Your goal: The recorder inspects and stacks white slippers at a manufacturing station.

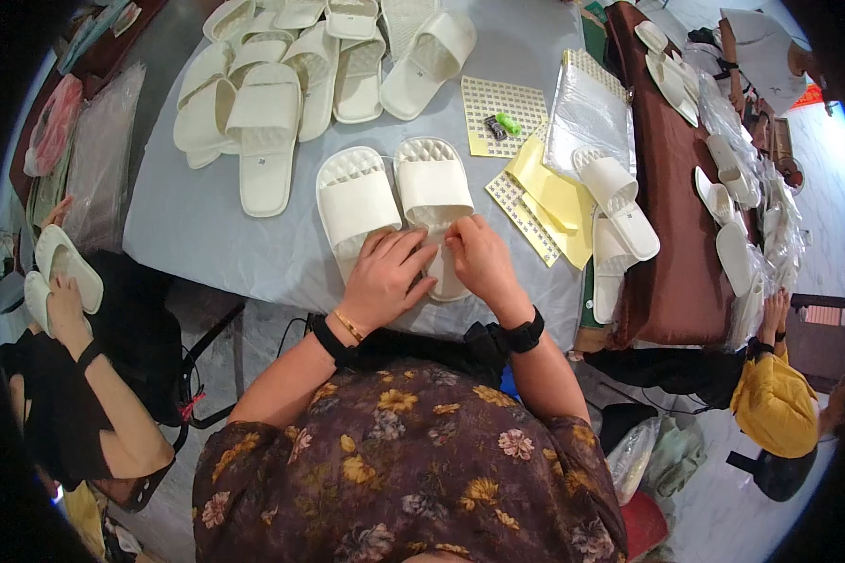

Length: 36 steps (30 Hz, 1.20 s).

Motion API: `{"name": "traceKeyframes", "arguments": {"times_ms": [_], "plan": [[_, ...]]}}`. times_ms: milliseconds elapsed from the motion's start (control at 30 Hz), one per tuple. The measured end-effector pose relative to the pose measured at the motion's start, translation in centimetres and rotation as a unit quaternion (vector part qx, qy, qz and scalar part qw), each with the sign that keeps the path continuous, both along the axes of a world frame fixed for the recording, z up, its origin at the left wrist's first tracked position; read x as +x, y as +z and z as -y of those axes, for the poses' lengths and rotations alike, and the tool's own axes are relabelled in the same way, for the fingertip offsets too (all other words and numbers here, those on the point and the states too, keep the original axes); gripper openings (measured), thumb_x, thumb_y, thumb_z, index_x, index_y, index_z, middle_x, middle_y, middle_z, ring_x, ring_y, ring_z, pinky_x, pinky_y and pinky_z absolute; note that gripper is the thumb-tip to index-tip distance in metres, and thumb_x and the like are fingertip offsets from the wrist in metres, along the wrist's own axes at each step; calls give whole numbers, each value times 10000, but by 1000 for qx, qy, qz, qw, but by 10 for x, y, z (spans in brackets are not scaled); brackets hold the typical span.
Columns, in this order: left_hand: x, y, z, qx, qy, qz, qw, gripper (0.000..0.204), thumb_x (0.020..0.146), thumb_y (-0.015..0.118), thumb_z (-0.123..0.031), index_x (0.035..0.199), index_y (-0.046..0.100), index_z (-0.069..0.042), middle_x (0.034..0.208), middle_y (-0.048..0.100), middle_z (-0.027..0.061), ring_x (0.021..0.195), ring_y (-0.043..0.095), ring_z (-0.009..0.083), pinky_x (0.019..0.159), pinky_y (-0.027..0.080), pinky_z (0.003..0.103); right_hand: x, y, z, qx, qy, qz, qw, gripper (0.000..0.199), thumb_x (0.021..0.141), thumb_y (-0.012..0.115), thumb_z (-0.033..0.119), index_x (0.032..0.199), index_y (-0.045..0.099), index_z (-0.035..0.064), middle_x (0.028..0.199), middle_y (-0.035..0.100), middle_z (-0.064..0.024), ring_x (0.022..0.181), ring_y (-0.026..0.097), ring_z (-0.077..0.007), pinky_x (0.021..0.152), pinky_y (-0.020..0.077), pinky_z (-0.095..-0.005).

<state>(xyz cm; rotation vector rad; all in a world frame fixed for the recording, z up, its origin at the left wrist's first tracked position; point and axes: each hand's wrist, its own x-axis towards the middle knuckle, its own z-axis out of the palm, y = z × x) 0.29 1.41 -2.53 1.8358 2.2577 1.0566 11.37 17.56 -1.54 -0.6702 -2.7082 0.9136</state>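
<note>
A pair of white slippers lies side by side before me, the left slipper (358, 199) and the right slipper (434, 178), toes pointing away. My left hand (385, 280) rests across the heel part of the left slipper, fingers stretched toward the right one. Above the right slipper's footbed, my right hand (482, 261) is closed in a pinch. Whatever lies between its fingertips, if anything, is too small to make out. Both heels are partly hidden by my hands.
A heap of white slippers (314, 70) covers the far left of the grey-covered table (188, 202). Yellow sticker sheets (498, 94), clear plastic bags (587, 117) and more slippers (620, 197) lie at right. Co-workers sit on both sides, one holding slippers (66, 272) at left.
</note>
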Motion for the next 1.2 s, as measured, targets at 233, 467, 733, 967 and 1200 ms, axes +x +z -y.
{"name": "traceKeyframes", "arguments": {"times_ms": [233,467,733,967,1200], "plan": [[0,0,1,-11,1,0,1000,415,822,714,-270,1182,632,-79,1255,589,105,1169,554,274,1045,372,435,-3,3,4,19,-5,32,999,92,893,591,107,932,562,29,912,598,-181,818,602,-410,712,488,-483],[0,-1,1,-16,-1,2,1000,430,824,714,-283,1196,634,-84,1257,592,110,1173,554,272,1039,375,434,1,-6,0,-29,-52,-14,998,178,879,613,101,1036,557,39,959,625,-166,851,631,-372,721,505,-455],[-1,-1,-2,-12,3,1,1000,422,819,718,-287,1185,642,-90,1264,589,110,1179,550,275,1034,379,437,-5,-9,0,0,-76,7,997,212,872,642,148,1037,561,43,970,635,-165,832,640,-357,707,506,-450],[3,5,2,-21,-1,10,1000,397,826,708,-276,1167,641,-83,1278,575,114,1180,544,289,1038,377,453,0,-3,9,6,-100,-10,995,197,871,643,162,1006,567,41,930,629,-173,801,617,-387,692,502,-464],[2,1,7,58,-5,54,997,262,808,720,-189,1038,684,-69,1147,640,106,1077,587,298,957,426,447,12,-28,-1,-110,-150,-92,978,175,865,653,111,996,587,15,828,628,-170,720,628,-320,652,500,-411]]}}
